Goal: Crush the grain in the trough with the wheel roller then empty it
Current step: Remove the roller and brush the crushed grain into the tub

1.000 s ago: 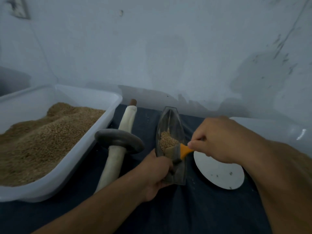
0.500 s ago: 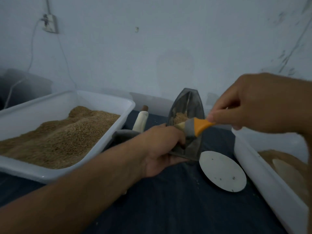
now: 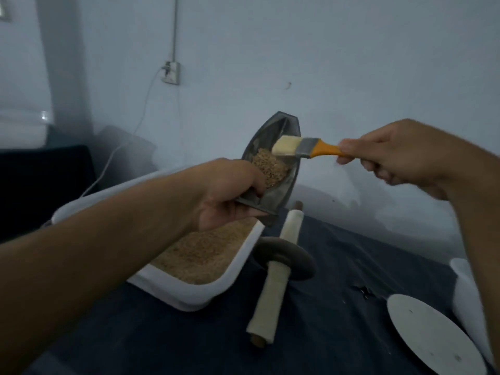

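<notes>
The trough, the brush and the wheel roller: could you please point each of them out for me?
trough [image 3: 281, 190], head view, bare inner wall.
brush [image 3: 323, 150], head view, orange handle.
wheel roller [image 3: 303, 262], head view, dark wheel's rim.

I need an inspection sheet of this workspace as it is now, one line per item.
Surface: dark cloth covers the table.
Job's things: trough lifted, tilted, grain inside; wheel roller lying on the cloth; white tub holding grain.
Clutter: white disc; second white container at right edge.
Grips: left hand holds the trough; right hand holds a brush.
Cables: wire from wall socket.
Surroundings: pale wall.
</notes>
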### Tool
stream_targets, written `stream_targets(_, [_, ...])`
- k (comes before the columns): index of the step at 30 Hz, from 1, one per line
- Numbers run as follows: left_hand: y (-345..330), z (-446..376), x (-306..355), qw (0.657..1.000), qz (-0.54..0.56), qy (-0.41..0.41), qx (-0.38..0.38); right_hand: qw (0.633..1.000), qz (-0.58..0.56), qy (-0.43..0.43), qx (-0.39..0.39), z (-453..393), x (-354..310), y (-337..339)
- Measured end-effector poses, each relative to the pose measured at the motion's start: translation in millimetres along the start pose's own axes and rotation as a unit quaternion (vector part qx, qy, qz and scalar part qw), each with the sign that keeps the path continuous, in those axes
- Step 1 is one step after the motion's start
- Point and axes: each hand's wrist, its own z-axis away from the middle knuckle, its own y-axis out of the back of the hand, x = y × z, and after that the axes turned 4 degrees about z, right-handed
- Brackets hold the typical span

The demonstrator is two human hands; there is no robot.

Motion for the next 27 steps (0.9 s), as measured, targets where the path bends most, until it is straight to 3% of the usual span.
stream_targets(5, [56,-8,0,0.998,-0.047,0.016,0.049,0.988,-0.136,-0.065,-0.023,-66,3,-80])
stream_targets(11, [102,-17,-17,0.990,-0.124,0.028,0.062,0.988,-0.148,-0.023,-0.047,-113,-20,-177])
stream_targets(17, [132,-26,-27,0.986,-0.162,0.032,0.034,0.991,-0.105,-0.062,-0.060,-135,-15,-220])
stream_targets(21, [144,-33,-32,0.970,-0.243,-0.014,0.023,0.970,-0.211,-0.091,-0.074,-142,-8,-233])
stream_targets(23, [148,-33,-33,0.945,-0.319,-0.075,0.005,0.955,-0.259,-0.115,-0.083,-143,-4,-233])
stream_targets(25, [154,-32,-29,0.889,-0.429,-0.161,-0.021,0.947,-0.279,-0.127,-0.095,-144,0,-233])
stream_targets(27, [161,-32,-23,0.825,-0.532,-0.189,-0.013,0.940,-0.292,-0.135,-0.112,-144,2,-233])
